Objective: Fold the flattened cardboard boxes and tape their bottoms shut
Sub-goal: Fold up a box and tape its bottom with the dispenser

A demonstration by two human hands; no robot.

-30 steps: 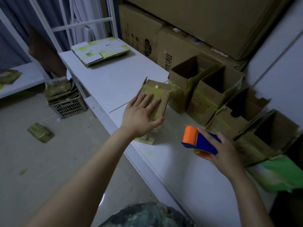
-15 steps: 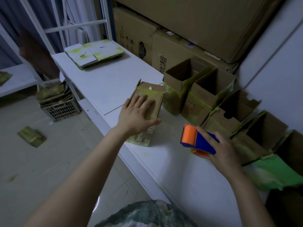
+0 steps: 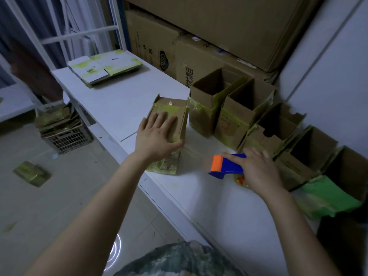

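Observation:
A small folded cardboard box (image 3: pixel 172 110) stands bottom-up on the white table (image 3: pixel 123 100), with yellow-green tape across its closed flaps. My left hand (image 3: pixel 154 136) lies flat on that bottom, fingers straight, thumb down the right side. To its right my right hand (image 3: pixel 258 168) grips a blue tape dispenser (image 3: pixel 227 166) with an orange roller, low over the table. A stack of flattened boxes (image 3: pixel 103 66) lies at the far end of the table.
A row of several open, upright boxes (image 3: pixel 235 108) runs along the wall to the right, a green sheet (image 3: pixel 328 196) at its near end. Large cartons (image 3: pixel 199 36) are stacked behind. A crate of flattened cardboard (image 3: pixel 63 128) and a loose box (image 3: pixel 31 173) sit on the floor at left.
My right hand has lowered the tape dispenser toward the table and tilted it flatter. My left hand stays pressed on the box bottom.

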